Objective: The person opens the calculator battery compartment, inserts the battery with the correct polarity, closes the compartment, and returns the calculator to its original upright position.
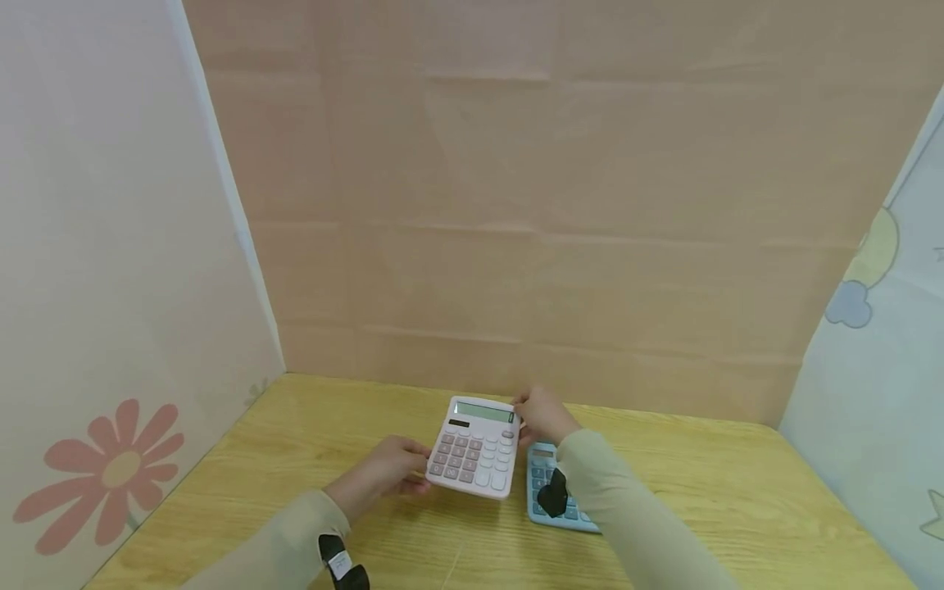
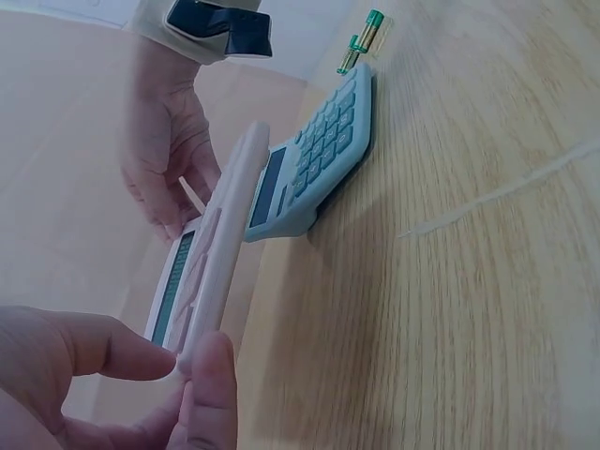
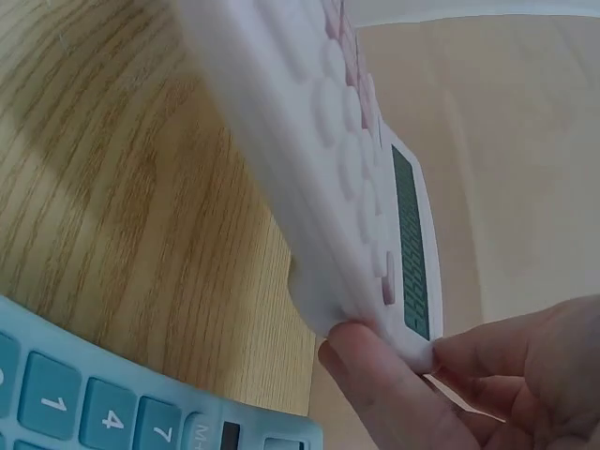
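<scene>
A pale pink calculator (image 1: 472, 447) is held up off the table, its keys and display facing me. My left hand (image 1: 391, 469) pinches its lower left edge between thumb and fingers, as the left wrist view also shows on the calculator's side (image 2: 230, 244). At the upper right corner my right hand (image 1: 544, 416) grips it; in the right wrist view the thumb and fingers (image 3: 394, 394) close on that corner beside the display (image 3: 411, 244). A blue calculator (image 1: 542, 483) lies on the table under my right forearm, partly hidden by the sleeve.
Two green and gold batteries (image 2: 370, 33) lie on the wooden table (image 1: 354, 410) beyond the blue calculator in the left wrist view. Brown paper (image 1: 516, 205) covers the back wall. Printed sheets hang on the left (image 1: 147, 246) and right (image 1: 885, 369).
</scene>
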`<action>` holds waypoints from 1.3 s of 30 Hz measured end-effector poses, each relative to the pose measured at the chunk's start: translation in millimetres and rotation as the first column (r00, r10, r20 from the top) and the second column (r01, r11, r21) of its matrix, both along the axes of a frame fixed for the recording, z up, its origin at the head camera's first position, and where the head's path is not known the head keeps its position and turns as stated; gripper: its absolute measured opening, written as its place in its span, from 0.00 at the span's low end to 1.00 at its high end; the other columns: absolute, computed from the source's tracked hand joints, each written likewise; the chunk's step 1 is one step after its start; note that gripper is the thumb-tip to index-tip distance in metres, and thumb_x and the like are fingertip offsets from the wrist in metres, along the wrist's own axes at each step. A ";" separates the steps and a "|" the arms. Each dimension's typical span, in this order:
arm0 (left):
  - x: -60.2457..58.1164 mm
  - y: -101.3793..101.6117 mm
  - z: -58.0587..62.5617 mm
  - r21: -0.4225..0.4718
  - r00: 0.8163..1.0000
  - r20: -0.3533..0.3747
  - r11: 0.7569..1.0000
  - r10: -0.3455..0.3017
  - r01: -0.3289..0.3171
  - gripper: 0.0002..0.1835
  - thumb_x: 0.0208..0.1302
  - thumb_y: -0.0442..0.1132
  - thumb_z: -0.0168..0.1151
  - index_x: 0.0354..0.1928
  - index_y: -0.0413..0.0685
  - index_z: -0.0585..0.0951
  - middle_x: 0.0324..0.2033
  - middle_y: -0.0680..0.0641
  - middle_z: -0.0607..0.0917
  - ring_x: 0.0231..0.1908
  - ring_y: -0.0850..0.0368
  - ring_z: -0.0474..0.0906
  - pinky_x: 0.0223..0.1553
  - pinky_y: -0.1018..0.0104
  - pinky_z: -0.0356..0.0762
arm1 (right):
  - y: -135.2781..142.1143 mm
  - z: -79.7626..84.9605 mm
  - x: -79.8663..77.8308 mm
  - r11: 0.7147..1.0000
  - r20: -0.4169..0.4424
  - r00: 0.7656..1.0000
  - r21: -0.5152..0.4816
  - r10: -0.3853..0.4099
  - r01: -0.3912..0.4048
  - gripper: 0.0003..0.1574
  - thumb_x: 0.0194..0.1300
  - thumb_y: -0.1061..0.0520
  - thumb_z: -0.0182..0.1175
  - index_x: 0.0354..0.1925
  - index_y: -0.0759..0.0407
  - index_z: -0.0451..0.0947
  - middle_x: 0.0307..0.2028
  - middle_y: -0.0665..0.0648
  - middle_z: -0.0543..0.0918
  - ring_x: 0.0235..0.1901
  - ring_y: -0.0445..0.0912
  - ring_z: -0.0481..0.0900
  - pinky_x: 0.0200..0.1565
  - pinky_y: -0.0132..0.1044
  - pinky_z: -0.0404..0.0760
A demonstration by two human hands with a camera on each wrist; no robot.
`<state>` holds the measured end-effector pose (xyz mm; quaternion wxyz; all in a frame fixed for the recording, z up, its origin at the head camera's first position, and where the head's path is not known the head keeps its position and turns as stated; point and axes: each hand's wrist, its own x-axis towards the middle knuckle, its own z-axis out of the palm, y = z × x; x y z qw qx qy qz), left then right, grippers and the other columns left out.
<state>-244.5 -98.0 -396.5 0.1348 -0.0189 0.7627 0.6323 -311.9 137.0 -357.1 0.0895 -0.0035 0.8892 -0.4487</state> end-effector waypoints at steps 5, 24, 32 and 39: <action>0.1 -1.0 0.5 0.010 1.000 0.002 1.000 -0.017 0.017 0.19 0.55 0.24 0.52 0.49 0.20 0.74 0.29 0.42 0.81 0.21 0.58 0.77 0.26 0.70 0.80 | 0.4 0.3 1.8 1.000 0.007 1.000 0.006 -0.008 0.008 0.16 0.72 0.64 0.47 0.52 0.73 0.72 0.34 0.64 0.80 0.24 0.49 0.81 0.26 0.39 0.84; -2.3 -4.0 -3.7 0.075 0.999 -0.011 0.996 -0.037 0.038 0.17 0.55 0.22 0.53 0.48 0.22 0.73 0.27 0.44 0.80 0.22 0.60 0.76 0.26 0.72 0.78 | 1.1 -0.5 2.5 1.000 0.021 1.000 -0.001 -0.023 0.023 0.16 0.73 0.63 0.47 0.53 0.72 0.72 0.35 0.63 0.80 0.26 0.49 0.80 0.28 0.39 0.84; -2.1 -3.7 -3.4 0.091 0.999 -0.005 0.995 -0.041 0.042 0.18 0.57 0.22 0.53 0.51 0.21 0.72 0.27 0.44 0.81 0.23 0.61 0.78 0.26 0.73 0.78 | 3.9 -3.7 0.4 0.998 0.026 0.999 0.058 -0.020 0.018 0.16 0.72 0.64 0.48 0.51 0.73 0.74 0.33 0.62 0.81 0.24 0.47 0.80 0.28 0.38 0.84; -1.3 -4.9 -2.3 0.064 1.000 0.009 0.998 -0.018 0.017 0.18 0.57 0.22 0.54 0.51 0.22 0.74 0.30 0.42 0.83 0.24 0.60 0.78 0.28 0.72 0.80 | 3.0 -4.6 0.7 0.994 0.045 0.999 0.107 0.004 -0.009 0.14 0.73 0.63 0.47 0.48 0.72 0.75 0.31 0.60 0.81 0.24 0.46 0.80 0.31 0.39 0.84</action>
